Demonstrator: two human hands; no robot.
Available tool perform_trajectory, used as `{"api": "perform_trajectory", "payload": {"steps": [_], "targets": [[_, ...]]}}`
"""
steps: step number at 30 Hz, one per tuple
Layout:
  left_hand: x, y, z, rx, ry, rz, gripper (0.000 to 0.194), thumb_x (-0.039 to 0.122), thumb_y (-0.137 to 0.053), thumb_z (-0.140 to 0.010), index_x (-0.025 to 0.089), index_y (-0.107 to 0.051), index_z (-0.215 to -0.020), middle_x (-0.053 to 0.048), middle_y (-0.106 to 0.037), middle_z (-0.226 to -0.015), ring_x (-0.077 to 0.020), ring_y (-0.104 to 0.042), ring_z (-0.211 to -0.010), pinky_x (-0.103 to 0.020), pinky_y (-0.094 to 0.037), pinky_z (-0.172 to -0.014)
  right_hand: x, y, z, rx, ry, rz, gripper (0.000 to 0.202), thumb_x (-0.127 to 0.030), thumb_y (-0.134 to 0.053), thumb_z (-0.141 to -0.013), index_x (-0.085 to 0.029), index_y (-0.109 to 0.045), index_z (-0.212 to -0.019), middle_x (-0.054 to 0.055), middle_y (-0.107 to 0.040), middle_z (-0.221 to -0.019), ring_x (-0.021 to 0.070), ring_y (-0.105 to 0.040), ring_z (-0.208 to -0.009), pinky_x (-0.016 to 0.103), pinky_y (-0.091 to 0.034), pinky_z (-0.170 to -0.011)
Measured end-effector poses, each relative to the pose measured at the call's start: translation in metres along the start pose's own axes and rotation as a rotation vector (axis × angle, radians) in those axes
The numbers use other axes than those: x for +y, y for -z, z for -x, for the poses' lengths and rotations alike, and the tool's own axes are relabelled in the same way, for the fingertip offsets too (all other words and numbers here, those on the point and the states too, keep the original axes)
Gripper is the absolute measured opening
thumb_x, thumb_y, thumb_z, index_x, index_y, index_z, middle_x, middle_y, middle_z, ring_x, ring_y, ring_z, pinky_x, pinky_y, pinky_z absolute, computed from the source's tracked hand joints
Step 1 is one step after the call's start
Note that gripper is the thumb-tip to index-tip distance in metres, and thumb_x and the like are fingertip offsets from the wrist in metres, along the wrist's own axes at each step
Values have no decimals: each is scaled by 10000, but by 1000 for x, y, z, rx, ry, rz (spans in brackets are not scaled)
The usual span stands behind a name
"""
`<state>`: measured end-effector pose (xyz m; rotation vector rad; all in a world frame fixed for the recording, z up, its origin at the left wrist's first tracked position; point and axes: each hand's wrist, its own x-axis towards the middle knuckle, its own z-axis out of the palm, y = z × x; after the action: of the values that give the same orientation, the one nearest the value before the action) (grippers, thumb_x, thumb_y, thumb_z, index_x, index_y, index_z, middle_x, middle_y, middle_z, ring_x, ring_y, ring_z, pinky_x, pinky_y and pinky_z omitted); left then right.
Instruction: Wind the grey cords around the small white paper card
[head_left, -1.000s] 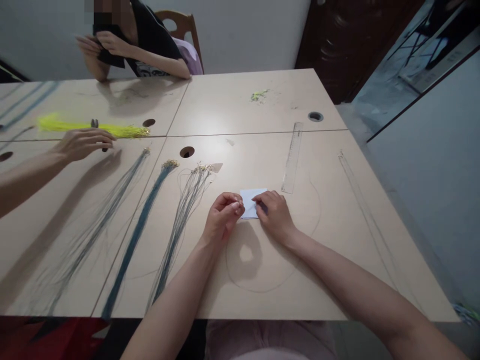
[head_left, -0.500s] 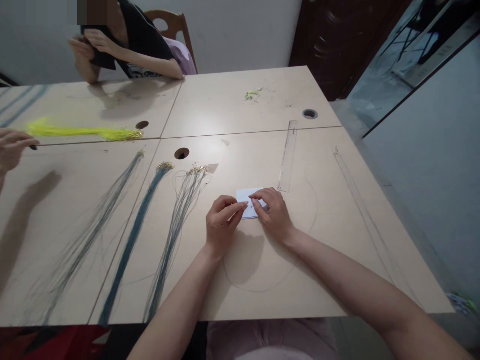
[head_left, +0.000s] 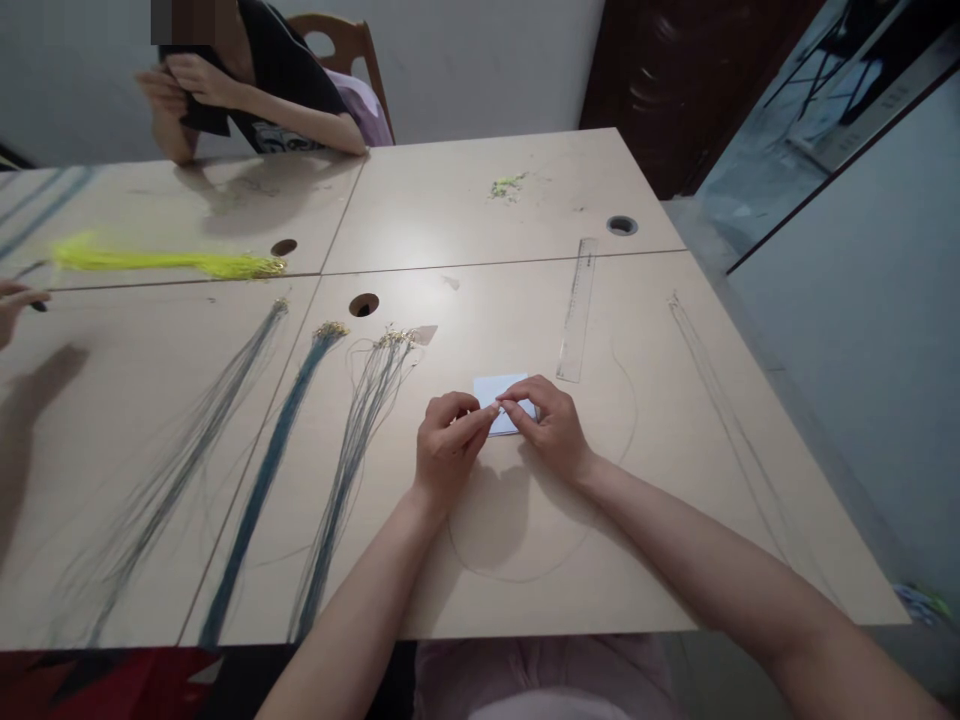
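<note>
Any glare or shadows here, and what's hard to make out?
Head view: pale glare on the far part of the table, and a shadow below the left hand and right hand; head view again: the small thing between them is too tiny to identify, and the grey threads left of the blue bundle blur at their near ends.

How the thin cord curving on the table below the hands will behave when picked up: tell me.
The thin cord is probably very light, showing as only a fine line. It will likely bend easily, though its smooth, wide curve hints at slight springiness. Pushed, its lower arc may slide on the table, since nothing visible lies on it.
</note>
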<state>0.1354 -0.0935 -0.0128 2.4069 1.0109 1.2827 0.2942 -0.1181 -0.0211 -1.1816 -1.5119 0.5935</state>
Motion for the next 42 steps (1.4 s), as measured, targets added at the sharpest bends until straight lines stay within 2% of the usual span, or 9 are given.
{"api": "perform_trajectory", "payload": {"steps": [8, 16, 30, 37, 42], "targets": [[-2, -1, -1, 2, -82, -44, 164, 136, -610, -759, 238, -631, -885, 7, -546, -727, -81, -458, -646, -232, -355, -616, 0, 1, -2, -13, -77, -69, 88, -230, -540, -811, -203, -610, -767, 13, -622, -763, 145, -569, -756, 292, -434, -718], [-4, 1, 0, 7, -66, -72, 211, 149, -605, -768, 277, -647, -929, 6, -549, -741, -85, -449, -658, -236, -359, -632, -4, 3, -4, -41, -175, -145, 137, -262, -509, -829, -197, -608, -758, 13, -632, -771, 141, -567, -736, 271, -415, -657], [-5, 3, -1, -58, -68, -85, 270, 146, -579, -788, 308, -633, -997, 4, -558, -747, -93, -447, -662, -245, -337, -642, -2, 5, -6, -44, -198, -164, 156, -283, -515, -825, -193, -602, -732, 4, -619, -736, 135, -556, -712, 260, -405, -655], [-5, 2, -1, -108, -59, -111, 292, 161, -568, -800, 318, -619, -1041, -2, -560, -766, -100, -446, -672, -253, -328, -654, 1, 3, -5, -14, -228, -218, 153, -301, -509, -832, -197, -608, -780, 14, -626, -777, 141, -563, -736, 270, -427, -674], [-7, 2, 0, -117, -56, -109, 293, 173, -558, -808, 325, -613, -1053, -2, -559, -761, -100, -452, -672, -253, -326, -655, 1, 4, -5, 4, -198, -205, 137, -296, -525, -823, -203, -622, -794, 17, -638, -783, 147, -578, -757, 277, -434, -685]]}}
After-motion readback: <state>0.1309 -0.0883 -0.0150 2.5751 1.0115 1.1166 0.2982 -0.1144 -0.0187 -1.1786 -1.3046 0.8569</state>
